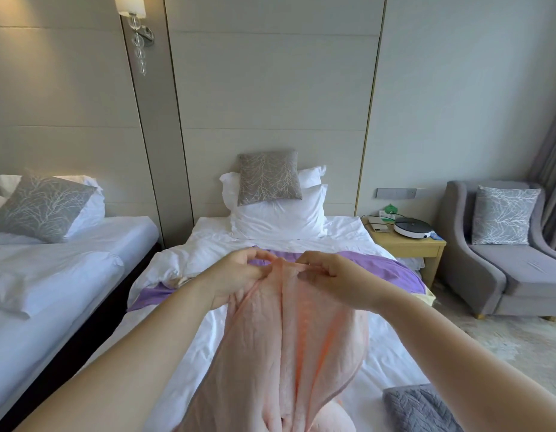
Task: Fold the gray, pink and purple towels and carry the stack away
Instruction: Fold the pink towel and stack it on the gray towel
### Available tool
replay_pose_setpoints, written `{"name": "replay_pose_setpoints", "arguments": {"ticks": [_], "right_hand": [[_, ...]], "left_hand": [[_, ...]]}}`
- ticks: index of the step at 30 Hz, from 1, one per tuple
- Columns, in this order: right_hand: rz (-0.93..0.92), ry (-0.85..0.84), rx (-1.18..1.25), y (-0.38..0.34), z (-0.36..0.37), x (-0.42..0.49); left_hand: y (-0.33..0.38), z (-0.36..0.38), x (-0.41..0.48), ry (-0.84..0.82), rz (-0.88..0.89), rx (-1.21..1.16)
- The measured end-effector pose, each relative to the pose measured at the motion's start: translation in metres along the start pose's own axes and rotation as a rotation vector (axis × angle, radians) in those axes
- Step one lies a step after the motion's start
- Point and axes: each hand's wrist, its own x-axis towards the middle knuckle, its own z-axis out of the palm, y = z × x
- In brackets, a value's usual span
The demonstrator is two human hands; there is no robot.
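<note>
I record left hand [236,275] and right hand [336,275], each grip pinching the pink towel [286,353] at its far edge; it looks soft, light, limp, best held at the corners.

I see bare white bed sheet [183,332] left of the hanging pink terry towel [289,353]; a gray textured towel [417,410], probably folded, fills the near right corner.
</note>
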Motion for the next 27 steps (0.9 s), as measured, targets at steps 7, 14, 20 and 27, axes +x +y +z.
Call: {"name": "replay_pose_setpoints", "arguments": {"ticks": [7, 14, 20, 27], "right_hand": [[-0.040, 0.073, 0.142, -0.009, -0.001, 0.010], [-0.007, 0.193, 0.062, 0.000, 0.001, 0.010], [0.068, -0.100, 0.044, 0.008, -0.002, 0.006], [0.142, 0.067, 0.028, 0.007, -0.012, 0.004]], "left_hand": [[0.018, 0.011, 0.002, -0.104, -0.026, -0.097], [0.013, 0.004, -0.010, -0.327, 0.121, 0.081], [0.020, -0.003, -0.009, -0.334, 0.195, 0.140], [0.028, -0.020, -0.008, -0.208, 0.253, 0.233]]}}
